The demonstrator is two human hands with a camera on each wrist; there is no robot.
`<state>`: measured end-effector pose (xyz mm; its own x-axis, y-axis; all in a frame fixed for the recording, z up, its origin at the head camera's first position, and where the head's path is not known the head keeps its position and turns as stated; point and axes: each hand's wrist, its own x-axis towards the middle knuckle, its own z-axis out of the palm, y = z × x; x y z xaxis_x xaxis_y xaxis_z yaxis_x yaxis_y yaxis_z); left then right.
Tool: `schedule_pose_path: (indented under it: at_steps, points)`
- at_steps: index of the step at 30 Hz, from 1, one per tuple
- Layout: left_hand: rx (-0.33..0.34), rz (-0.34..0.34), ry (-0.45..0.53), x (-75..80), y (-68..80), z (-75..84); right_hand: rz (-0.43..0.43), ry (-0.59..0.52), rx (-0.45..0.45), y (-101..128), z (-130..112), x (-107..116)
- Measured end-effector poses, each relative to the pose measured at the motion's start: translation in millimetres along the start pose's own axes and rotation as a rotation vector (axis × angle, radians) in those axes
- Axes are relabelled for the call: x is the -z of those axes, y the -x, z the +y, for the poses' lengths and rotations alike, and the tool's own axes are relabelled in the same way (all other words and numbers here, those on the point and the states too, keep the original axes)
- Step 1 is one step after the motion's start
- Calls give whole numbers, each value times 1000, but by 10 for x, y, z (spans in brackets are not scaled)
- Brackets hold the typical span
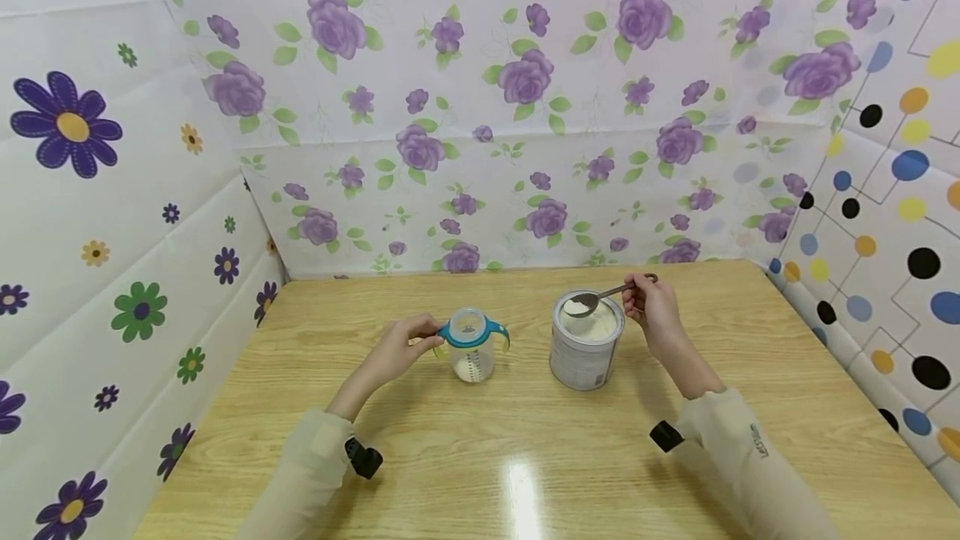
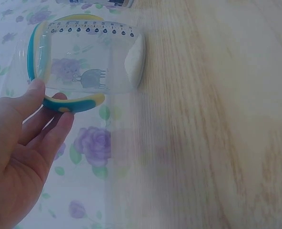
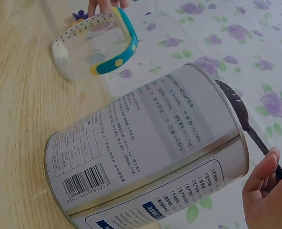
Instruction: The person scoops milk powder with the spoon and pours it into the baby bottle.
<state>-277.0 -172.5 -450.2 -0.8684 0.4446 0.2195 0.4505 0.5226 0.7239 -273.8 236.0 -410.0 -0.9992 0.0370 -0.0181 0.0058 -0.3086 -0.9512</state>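
Item 1, bottle (image 1: pixel 472 361), qty 1: clear, upright on bench, L of tin, w/ a gap btwn. Teal collar (image 2: pixel 31 52), two teal/yellow handles, dark scale marks up the side, grey animal print (image 2: pixel 91 78) (seen in L wrist view). Small amt. of white powder (image 2: pixel 135 62) at its base.

Item 2, my L hand (image 1: pixel 405 344): at L side of bottle; thumb & fingers (image 2: pixel 64 125) pinch it where the near handle (image 2: pixel 79 104) meets the collar.

Item 3, tin (image 1: pixel 581 363), qty 1: pale grey, metal rim, upright on bench, btwn bottle & my R hand. Printed label w/ barcode (image 3: pixel 86 183). Cream-coloured powder (image 1: pixel 602 325) inside, well below rim.

Item 4, spoon (image 1: pixel 587 302), qty 1: dark, long handle; bowl over tin's mouth, w/ a white heap (image 1: pixel 576 307) in it. Touching rim or not: can't tell.

Item 5, my R hand (image 1: pixel 657 317): beside tin, up near rim ht.; fingers clamped on spoon handle, its end sticking out past them.

Item 6, my sleeves (image 1: pixel 303 461), qty 2: pale beige, R one w/ dark lettering; black device (image 1: pixel 365 458) at each wrist.

Item 7, bench (image 1: pixel 450 457): light wood grain, bright glare patch in front.

Item 8, cloths: purple-rose backdrop (image 1: pixel 480 107) behind; daisy print (image 1: pixel 142 215) L; coloured dots (image 1: pixel 892 190) R.
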Motion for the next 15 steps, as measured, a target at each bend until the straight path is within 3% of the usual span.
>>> schedule_pose_path:
  at_steps: [15]
  points:
    - [4,3,0,1,0,-25,16,-8,28,17,-47,-67]
